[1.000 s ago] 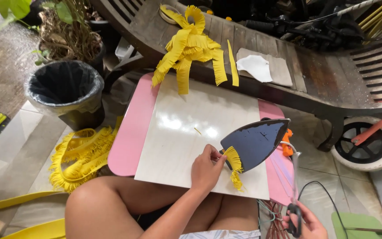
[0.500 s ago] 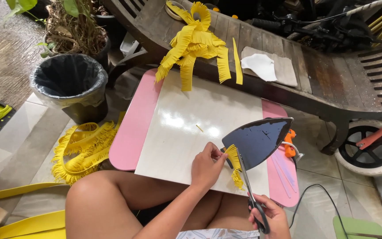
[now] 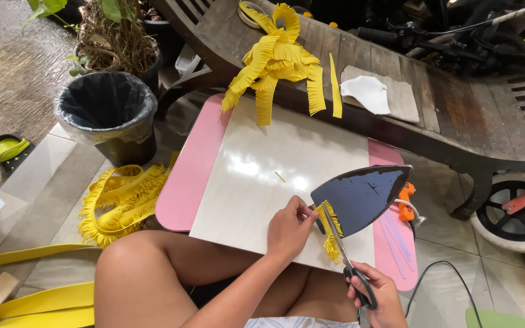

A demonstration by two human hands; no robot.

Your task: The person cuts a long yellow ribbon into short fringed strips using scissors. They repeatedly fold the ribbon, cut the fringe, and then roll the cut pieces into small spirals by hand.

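My left grip [image 3: 290,229] was pinched shut on the lower edge of the dark blue fin-shaped foam sheet [image 3: 363,195], right where a yellow fringed strip [image 3: 330,228] ran along that edge. My right grip [image 3: 377,297] was closed through the black handles of the long scissors [image 3: 343,258], whose blades pointed up against the fringe beside my left fingers. The sheet stood tilted above the pale glossy board [image 3: 262,176] that lay over the pink counter [image 3: 192,176] across my lap.

I judged the foam light and bendy, stiff enough to hold its shape yet easy to dent, so a pinch close to the cutting line seemed the place to steady it. The fringe looked soft and floppy and likely to tear if tugged.

A heap of yellow fringed strips [image 3: 277,61] lay on the dark wooden lounger [image 3: 457,121] ahead, more yellow fringe [image 3: 123,197] on the tiled floor beside a black bin [image 3: 107,112], and an orange glue gun [image 3: 405,203] sat beside the sheet.
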